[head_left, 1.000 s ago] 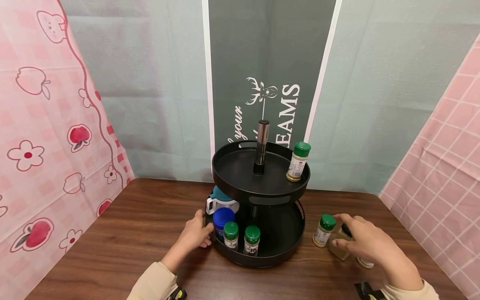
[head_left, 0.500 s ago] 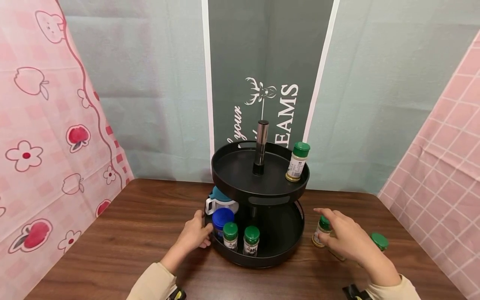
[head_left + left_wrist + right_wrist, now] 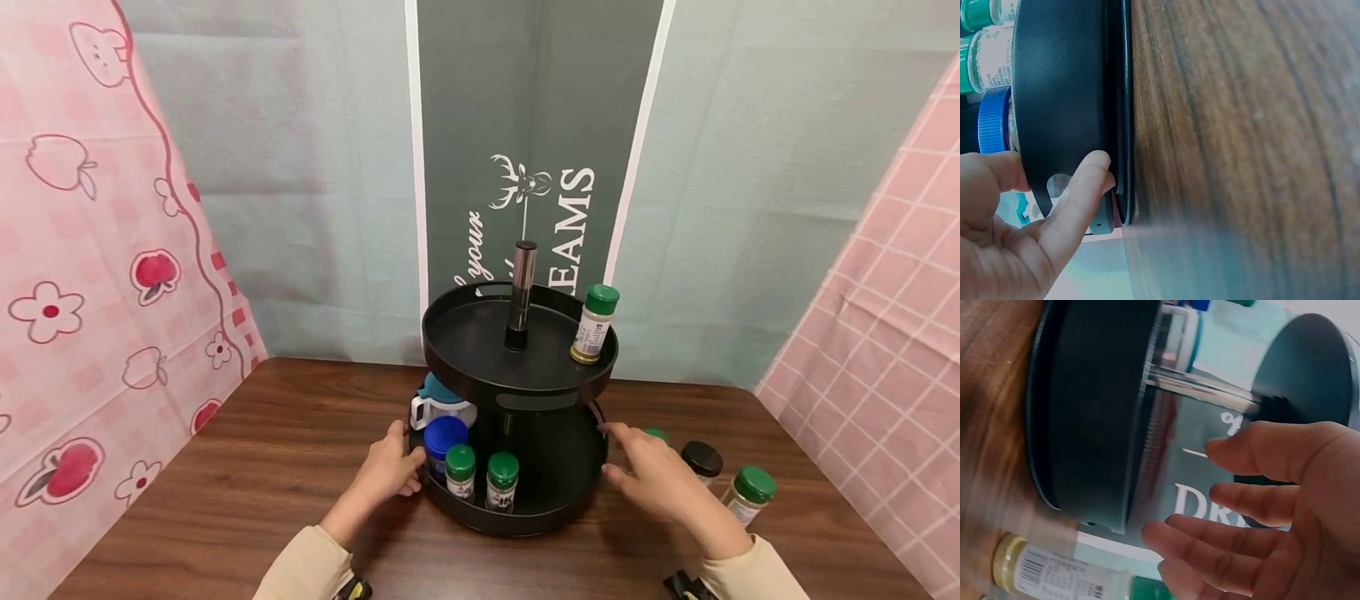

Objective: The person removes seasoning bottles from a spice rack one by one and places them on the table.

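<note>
A black two-tier turntable [image 3: 517, 523] stands on the wooden table. My left hand [image 3: 386, 468] holds the left wall of its lower tray, the thumb over the rim and fingers outside, as the left wrist view shows. My right hand [image 3: 663, 479] is beside the lower tray's right side, fingers spread and loosely bent, with nothing in it. In the lower tray are a blue-lidded jar [image 3: 446, 437], two green-capped spice bottles, one at the left [image 3: 461, 471] and one at the right [image 3: 502, 482], and a teal-lidded container [image 3: 442, 404]. Another green-capped spice bottle [image 3: 595, 325] stands on the upper tray.
Right of the turntable, partly behind my right hand, stand a black-capped jar [image 3: 702, 460], a green-capped bottle [image 3: 748, 493] and another bottle [image 3: 1054, 572] close to the tray. A grey-green cloth [image 3: 315, 208] hangs behind, with pink cloths at both sides.
My right hand has moved left, from over the bottles at the right to the lower tray's right side. My left hand and the turntable look unmoved.
</note>
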The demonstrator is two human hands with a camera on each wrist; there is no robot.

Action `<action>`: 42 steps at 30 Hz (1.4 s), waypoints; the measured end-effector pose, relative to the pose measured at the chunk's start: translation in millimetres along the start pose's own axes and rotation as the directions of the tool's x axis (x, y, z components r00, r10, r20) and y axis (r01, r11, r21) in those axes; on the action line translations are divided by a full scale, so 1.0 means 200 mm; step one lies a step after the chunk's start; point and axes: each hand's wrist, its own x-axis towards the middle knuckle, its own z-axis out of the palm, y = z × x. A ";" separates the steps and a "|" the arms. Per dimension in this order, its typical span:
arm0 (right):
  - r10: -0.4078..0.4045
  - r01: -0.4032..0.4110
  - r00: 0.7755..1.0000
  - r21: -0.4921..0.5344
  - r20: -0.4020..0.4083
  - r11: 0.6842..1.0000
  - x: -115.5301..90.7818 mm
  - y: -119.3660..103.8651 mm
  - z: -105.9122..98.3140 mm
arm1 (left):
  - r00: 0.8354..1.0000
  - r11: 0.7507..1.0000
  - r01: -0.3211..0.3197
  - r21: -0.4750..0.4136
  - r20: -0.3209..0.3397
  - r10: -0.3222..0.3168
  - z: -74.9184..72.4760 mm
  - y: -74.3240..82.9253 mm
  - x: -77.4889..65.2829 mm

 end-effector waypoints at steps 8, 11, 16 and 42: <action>0.071 -0.071 0.997 -0.002 0.024 0.998 0.05 0.01 0.08 | 1.000 1.000 -0.003 -0.004 0.005 0.003 0.00 0.01 0.01; 0.088 -0.088 0.996 0.007 0.017 0.996 0.07 0.01 0.11 | 1.000 1.000 -0.002 -0.005 0.008 0.002 0.00 0.01 0.00; 0.098 -0.098 0.995 -0.001 -0.008 0.995 0.10 0.01 0.17 | 1.000 1.000 -0.002 -0.012 0.006 0.002 0.00 0.01 0.00; 0.278 -0.315 0.947 0.297 0.159 0.901 0.12 0.05 0.26 | 1.000 1.000 -0.005 -0.006 0.011 0.005 -0.01 -0.02 0.01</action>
